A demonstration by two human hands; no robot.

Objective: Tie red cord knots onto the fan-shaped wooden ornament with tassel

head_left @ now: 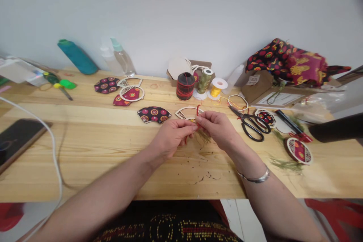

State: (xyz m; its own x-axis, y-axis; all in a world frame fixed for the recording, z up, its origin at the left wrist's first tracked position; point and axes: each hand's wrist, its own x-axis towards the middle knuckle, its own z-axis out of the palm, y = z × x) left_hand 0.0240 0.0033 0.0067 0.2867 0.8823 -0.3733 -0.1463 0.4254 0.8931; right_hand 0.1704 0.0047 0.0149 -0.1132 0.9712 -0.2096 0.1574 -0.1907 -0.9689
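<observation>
- Red cord [197, 110]: between the two hands, above the table [107, 159], well in from its front edge.
- Left hand [172, 136], right hand [217, 126]: fingertips close together, each pinching the cord between thumb and finger.
- Openwork wooden frame [180, 114]: just beyond the fingertips.
- Patterned fabric piece [154, 115]: near the left hand, leaving a narrow gap.
- Black scissors [243, 117]: right of the right hand, apart.
- Thread spools [185, 87]: farther back, toward the wall.
- Phone [21, 141]: far left, well apart.
</observation>
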